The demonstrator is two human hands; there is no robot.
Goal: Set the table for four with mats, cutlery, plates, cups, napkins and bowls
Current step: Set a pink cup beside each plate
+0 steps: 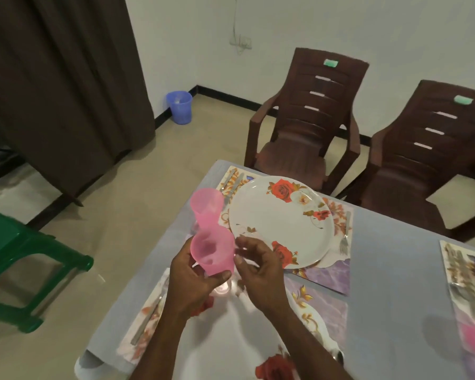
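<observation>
Gripping a pink cup [213, 253] at frame centre, your left hand [195, 272] curls round it — your right hand [258, 270] hovers beside it, fingers loosely bent, near the flowered plate [281, 223].

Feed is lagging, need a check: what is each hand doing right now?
Left hand: grips the nearer pink cup from below, fingers curled round it.
Right hand: beside that cup, fingers loosely curled, holding nothing.

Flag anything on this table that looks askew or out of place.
Nothing looks spilled or damaged. The far mat lies at an angle to the table edge, and the left hand holds a pink cup not yet set down.
</observation>
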